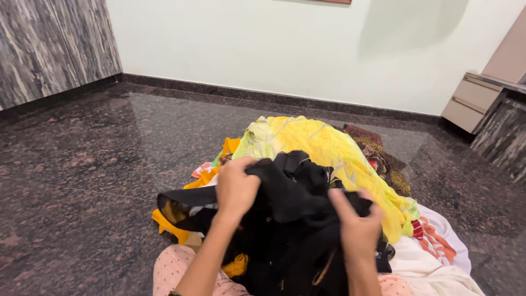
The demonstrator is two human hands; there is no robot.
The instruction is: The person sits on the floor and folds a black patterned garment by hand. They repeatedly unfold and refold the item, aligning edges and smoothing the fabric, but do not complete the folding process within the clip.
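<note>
Gripping black cloth (296, 203) — dark granite floor (82, 164), pale wall (274, 44).

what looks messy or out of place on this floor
A jumbled heap of clothes sits straight on the dark polished stone floor: a crumpled yellow cloth on top, white printed fabric spilling out on one side. Left hand and right hand both grip a bunched black garment. Nothing looks damaged.

Bare forearms, no sleeves; pink dotted trousers (170, 268) cover the knees.
</note>
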